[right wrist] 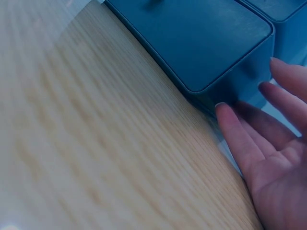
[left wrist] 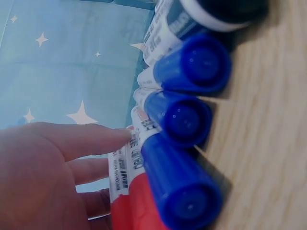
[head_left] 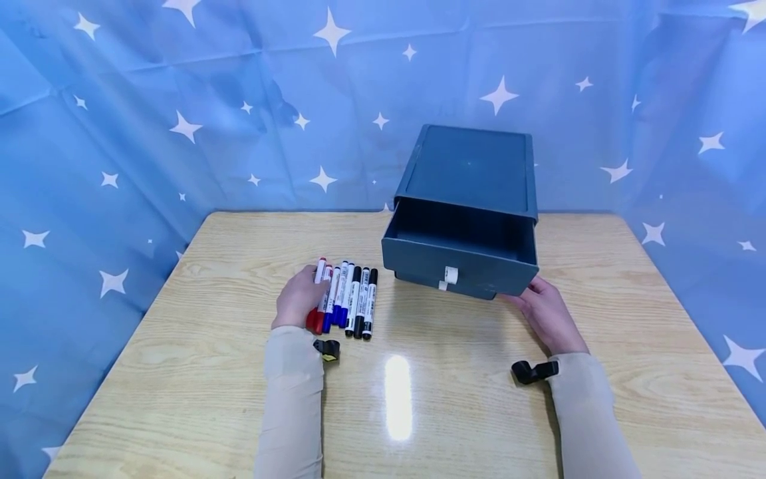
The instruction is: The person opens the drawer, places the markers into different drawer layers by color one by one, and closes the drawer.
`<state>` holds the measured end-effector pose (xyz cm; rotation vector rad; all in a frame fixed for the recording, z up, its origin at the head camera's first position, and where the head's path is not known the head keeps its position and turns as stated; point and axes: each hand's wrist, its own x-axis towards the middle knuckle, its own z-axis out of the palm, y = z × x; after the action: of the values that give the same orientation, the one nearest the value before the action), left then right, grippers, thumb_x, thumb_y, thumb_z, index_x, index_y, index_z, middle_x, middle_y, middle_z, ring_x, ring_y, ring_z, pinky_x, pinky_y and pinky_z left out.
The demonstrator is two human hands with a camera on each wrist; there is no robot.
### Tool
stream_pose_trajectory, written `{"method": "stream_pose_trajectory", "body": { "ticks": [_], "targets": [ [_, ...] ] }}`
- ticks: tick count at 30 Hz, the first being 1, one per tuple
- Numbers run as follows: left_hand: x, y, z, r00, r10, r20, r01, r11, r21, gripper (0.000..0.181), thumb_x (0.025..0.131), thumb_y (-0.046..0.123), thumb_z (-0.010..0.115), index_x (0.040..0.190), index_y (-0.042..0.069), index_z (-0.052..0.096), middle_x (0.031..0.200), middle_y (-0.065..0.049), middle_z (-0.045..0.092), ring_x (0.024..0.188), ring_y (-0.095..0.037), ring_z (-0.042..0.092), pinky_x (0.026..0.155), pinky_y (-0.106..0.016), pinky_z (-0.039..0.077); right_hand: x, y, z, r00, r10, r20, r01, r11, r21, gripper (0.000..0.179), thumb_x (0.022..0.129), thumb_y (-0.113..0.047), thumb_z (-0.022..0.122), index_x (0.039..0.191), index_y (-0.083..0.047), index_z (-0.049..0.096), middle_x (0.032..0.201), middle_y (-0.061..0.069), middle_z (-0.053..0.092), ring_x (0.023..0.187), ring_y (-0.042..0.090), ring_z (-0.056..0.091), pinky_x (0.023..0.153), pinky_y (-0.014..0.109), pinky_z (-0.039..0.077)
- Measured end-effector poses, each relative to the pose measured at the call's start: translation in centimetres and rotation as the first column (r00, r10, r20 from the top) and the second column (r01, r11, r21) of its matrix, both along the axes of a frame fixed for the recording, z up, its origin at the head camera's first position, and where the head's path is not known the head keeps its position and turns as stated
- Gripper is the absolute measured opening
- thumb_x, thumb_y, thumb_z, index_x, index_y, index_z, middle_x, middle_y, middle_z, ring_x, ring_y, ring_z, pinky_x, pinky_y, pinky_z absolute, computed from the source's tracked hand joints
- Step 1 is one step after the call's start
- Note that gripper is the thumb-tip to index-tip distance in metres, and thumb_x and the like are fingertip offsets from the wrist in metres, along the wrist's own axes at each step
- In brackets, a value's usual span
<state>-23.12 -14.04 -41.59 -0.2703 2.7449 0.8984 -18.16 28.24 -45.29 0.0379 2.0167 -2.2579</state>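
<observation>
Red-capped markers [head_left: 319, 324] lie at the left end of a row on the table. My left hand [head_left: 301, 296] grips them, its thumb across the white barrels and its fingers on the outer side. Blue-capped markers [head_left: 343, 315] come after them, then black-capped markers [head_left: 358, 324] at the right end. To the right stands a dark blue drawer unit [head_left: 473, 159], with its upper drawer [head_left: 413, 253] pulled out. My right hand [head_left: 547, 313] is at the unit's lower right front corner. In the right wrist view its fingers [right wrist: 235, 134] extend along the unit's side, fingertips right at it.
White pull tabs [head_left: 451, 275] stick out from the drawer fronts. The wooden table [head_left: 197, 372] runs back to a blue curtain [head_left: 239, 133] with white stars. A black wrist camera [head_left: 328, 349] sits on the left sleeve, another [head_left: 532, 372] on the right.
</observation>
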Motion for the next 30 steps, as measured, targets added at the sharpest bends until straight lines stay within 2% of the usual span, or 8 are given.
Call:
{"method": "stream_pose_trajectory", "body": {
  "ticks": [8, 12, 15, 18, 22, 26, 30],
  "targets": [
    [0.0, -0.2, 0.0, 1.0, -0.008, -0.026, 0.007, 1.0, -0.008, 0.044, 0.092, 0.032, 0.043, 0.132, 0.013, 0.042, 0.123, -0.009, 0.051, 0.096, -0.026, 0.052, 0.08, -0.042, 0.039, 0.0, 0.1, -0.1, 0.999, 0.013, -0.03, -0.014, 1.0, -0.028, 0.047, 0.09, -0.024, 0.051, 0.133, -0.009, 0.041, 0.133, 0.008, 0.037, 0.114, 0.012, 0.047, 0.091, 0.03, 0.039],
    [0.1, -0.5, 0.1, 0.999, -0.015, -0.051, 0.014, 1.0, -0.019, 0.048, 0.092, 0.028, 0.042, 0.137, 0.015, 0.033, 0.128, -0.013, 0.047, 0.105, -0.032, 0.049, 0.084, -0.048, 0.038, 0.0, 0.2, 0.0, 1.0, 0.015, -0.027, -0.015, 0.999, -0.03, 0.047, 0.09, -0.024, 0.052, 0.133, -0.009, 0.041, 0.134, 0.008, 0.036, 0.114, 0.012, 0.046, 0.092, 0.031, 0.038],
    [0.1, -0.7, 0.2, 0.997, -0.03, -0.074, 0.029, 0.999, -0.025, 0.054, 0.09, 0.023, 0.042, 0.141, 0.016, 0.024, 0.134, -0.015, 0.041, 0.115, -0.036, 0.042, 0.089, -0.05, 0.035, 0.1, 0.2, 0.0, 1.0, 0.014, -0.015, -0.014, 0.999, -0.033, 0.047, 0.09, -0.024, 0.052, 0.133, -0.009, 0.04, 0.134, 0.008, 0.035, 0.114, 0.013, 0.046, 0.092, 0.031, 0.037],
    [0.2, -1.0, 0.2, 0.996, -0.041, -0.073, 0.04, 0.999, -0.022, 0.058, 0.09, 0.018, 0.043, 0.143, 0.016, 0.02, 0.135, -0.016, 0.039, 0.115, -0.036, 0.042, 0.088, -0.049, 0.036, 0.0, 0.1, 0.0, 1.0, 0.013, -0.006, -0.013, 1.0, -0.025, 0.048, 0.09, -0.025, 0.052, 0.134, -0.009, 0.04, 0.135, 0.008, 0.034, 0.114, 0.012, 0.046, 0.092, 0.031, 0.037],
    [0.1, -1.3, 0.4, 0.997, -0.029, -0.069, 0.028, 0.999, -0.022, 0.057, 0.088, 0.014, 0.045, 0.141, 0.016, 0.024, 0.129, -0.017, 0.044, 0.104, -0.033, 0.049, 0.079, -0.045, 0.041, 0.0, 0.0, 0.0, 1.0, 0.003, -0.002, -0.003, 1.0, -0.003, 0.048, 0.09, -0.028, 0.052, 0.134, -0.011, 0.04, 0.135, 0.009, 0.036, 0.114, 0.012, 0.047, 0.091, 0.03, 0.038],
    [0.0, -1.6, 0.4, 0.996, -0.011, -0.091, 0.008, 1.0, -0.029, 0.055, 0.086, 0.009, 0.045, 0.139, 0.015, 0.029, 0.127, -0.017, 0.044, 0.104, -0.032, 0.048, 0.081, -0.046, 0.04, 0.0, 0.1, 0.0, 1.0, 0.0, 0.001, 0.0, 1.0, 0.001, 0.048, 0.09, -0.028, 0.051, 0.134, -0.011, 0.041, 0.135, 0.009, 0.035, 0.114, 0.012, 0.047, 0.091, 0.029, 0.039],
    [0.1, -1.7, 0.5, 0.993, 0.008, -0.116, -0.011, 1.0, -0.022, 0.043, 0.091, 0.018, 0.046, 0.133, 0.013, 0.038, 0.12, -0.016, 0.05, 0.098, -0.03, 0.051, 0.078, -0.044, 0.041, 0.1, 0.1, -0.1, 1.0, 0.002, 0.009, -0.002, 1.0, 0.005, 0.048, 0.09, -0.029, 0.051, 0.134, -0.012, 0.04, 0.135, 0.009, 0.035, 0.114, 0.012, 0.046, 0.09, 0.029, 0.039]
  ]
}}
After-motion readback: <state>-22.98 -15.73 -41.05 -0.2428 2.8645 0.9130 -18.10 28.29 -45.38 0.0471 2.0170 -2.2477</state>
